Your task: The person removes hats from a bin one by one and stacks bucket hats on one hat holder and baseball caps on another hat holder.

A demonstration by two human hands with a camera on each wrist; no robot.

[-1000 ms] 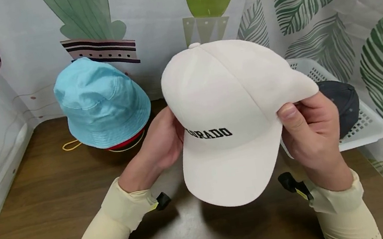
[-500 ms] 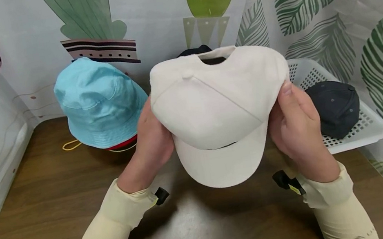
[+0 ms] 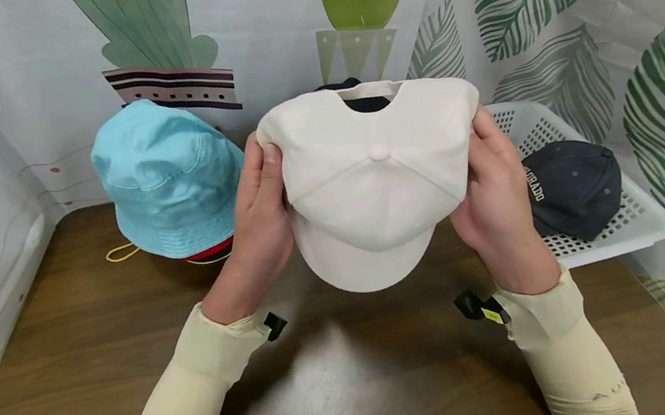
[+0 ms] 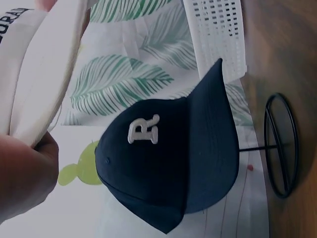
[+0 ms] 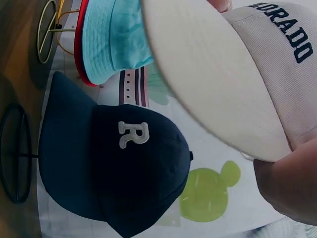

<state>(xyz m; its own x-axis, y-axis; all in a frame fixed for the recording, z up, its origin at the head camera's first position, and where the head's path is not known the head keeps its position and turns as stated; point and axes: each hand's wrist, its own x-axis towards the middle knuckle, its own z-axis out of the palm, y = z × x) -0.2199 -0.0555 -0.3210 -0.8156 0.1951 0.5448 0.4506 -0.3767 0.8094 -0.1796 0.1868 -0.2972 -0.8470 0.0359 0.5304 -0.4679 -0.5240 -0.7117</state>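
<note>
A white baseball cap (image 3: 378, 193) is held up over the table between both hands, brim toward me and back opening at the top. My left hand (image 3: 261, 225) grips its left side, thumb on the outside. On the opposite side, my right hand (image 3: 496, 201) holds the cap's edge, with some fingertips hidden behind the fabric. Dark letters ending in "ORADO" show on its front (image 5: 290, 34) in the right wrist view. Behind it, a navy cap (image 4: 148, 153) with a white R sits on a black wire stand (image 4: 281, 146); the white cap mostly hides it in the head view.
At the back left, a light-blue bucket hat (image 3: 167, 178) sits over something red on a gold wire stand (image 5: 45, 32). A white plastic basket (image 3: 654, 227) at the right holds a dark grey cap (image 3: 581, 188). Printed curtains (image 3: 273, 23) stand behind the brown wooden table (image 3: 360, 390).
The white cap has tipped so its crown top and back strap show and its lettering is hidden in the head view. It sits farther from me. My right hand moved left and away.
</note>
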